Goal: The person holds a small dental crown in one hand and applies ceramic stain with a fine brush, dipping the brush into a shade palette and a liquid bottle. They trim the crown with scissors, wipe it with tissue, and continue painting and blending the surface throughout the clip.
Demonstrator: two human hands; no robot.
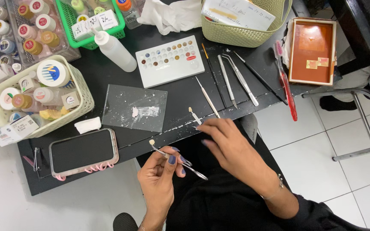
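Observation:
My left hand (161, 173) grips metal tweezers (176, 160) that clamp a small cream tooth-shaped piece (151, 142) at their tip, just off the front edge of the black table (180, 92). My right hand (228, 143) reaches to the table's front edge, fingertips on the handle end of a thin brush (194, 115) with a pale tip. A glass mixing slab (135, 108) with a pink-white smear lies to the left of it. A white palette (170, 60) with rows of colour dots sits behind the slab.
Several metal instruments (236, 79) and a red-handled toothbrush (287, 83) lie at right, by an orange tray (312, 50). A phone (83, 152) lies at front left. Baskets of small jars (39, 96), a white squeeze bottle (114, 50) and a beige basket (245, 21) ring the back.

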